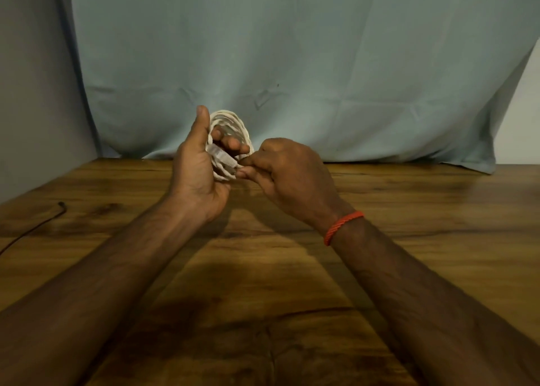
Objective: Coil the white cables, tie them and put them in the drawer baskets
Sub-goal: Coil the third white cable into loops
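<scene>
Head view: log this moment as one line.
stage: tying | left hand: holds white cable coil above table | right hand: pinches pale strip across coil | drawer baskets: not in view

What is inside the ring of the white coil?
Fingers of the left hand pass through the white cable coil; blue cloth shows behind. The palm hides its lower part.

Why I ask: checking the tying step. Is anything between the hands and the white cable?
Nothing visible. The left hand holds the white cable coil, and the right hand pinches a pale strip on it. No drawer baskets are in view.
</scene>
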### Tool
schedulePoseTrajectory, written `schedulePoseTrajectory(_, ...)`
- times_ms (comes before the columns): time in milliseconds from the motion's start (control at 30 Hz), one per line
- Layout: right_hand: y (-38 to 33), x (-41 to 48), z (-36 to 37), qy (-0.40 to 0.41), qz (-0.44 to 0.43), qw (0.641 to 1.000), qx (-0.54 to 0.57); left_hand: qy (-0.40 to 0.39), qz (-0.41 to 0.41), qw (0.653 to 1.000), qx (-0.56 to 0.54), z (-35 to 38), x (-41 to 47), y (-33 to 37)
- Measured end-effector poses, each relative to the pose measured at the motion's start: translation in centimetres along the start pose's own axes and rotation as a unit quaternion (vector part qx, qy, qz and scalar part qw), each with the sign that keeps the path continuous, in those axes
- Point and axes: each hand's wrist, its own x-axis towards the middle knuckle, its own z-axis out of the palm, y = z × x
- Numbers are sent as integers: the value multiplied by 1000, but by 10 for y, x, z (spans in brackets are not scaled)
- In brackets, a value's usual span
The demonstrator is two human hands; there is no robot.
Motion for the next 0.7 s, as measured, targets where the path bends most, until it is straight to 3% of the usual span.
schedulePoseTrajectory(100, -6, 0, -1, 33, 4, 999, 15, -5, -1, 1000, 23, 4, -4, -3)
schedulePoseTrajectory(333, -12, 2, 0, 10, 55, 992, 114, 12, -1, 998, 67, 2, -3, 2)
schedulePoseTrajectory(533, -7, 3, -8, -95, 4, 992, 85, -1, -31, 991, 131, -9, 4, 6)
schedulePoseTrajectory(633, 0, 5, -18, 17, 5, 991, 136, -32, -40, 981, 186, -16, 6, 7)
schedulePoseTrajectory(700, 3, 7, -21, 45, -12, 996, 78, -55, -17, 960, 274, -18, 6, 4)
